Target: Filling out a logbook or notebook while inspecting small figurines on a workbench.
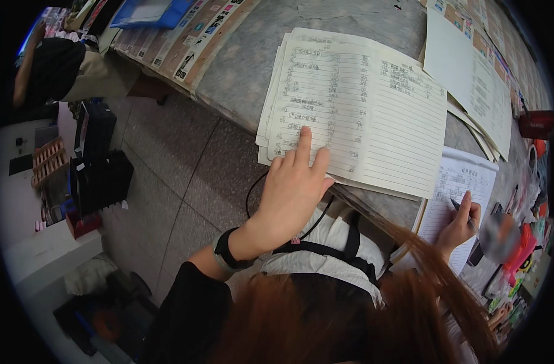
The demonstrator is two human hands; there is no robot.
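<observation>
An open lined notebook (374, 103) lies on a grey counter (246, 60), its left page filled with handwritten rows. My left hand (292, 188) rests on the notebook's lower left page, index finger stretched out and pointing at a line. A dark band is around that wrist. My right hand (461, 222) holds a pen (465, 216) over a printed form sheet (456, 188) at the right, tip touching the paper. Long reddish hair hangs across the lower middle of the view.
Loose paper sheets (471, 73) lie at the upper right of the counter. Colourful small items (523, 249) crowd the right edge. A blue folder (149, 12) lies at the top left. A seated person (52, 67) is at far left, by black boxes (101, 176) on the tiled floor.
</observation>
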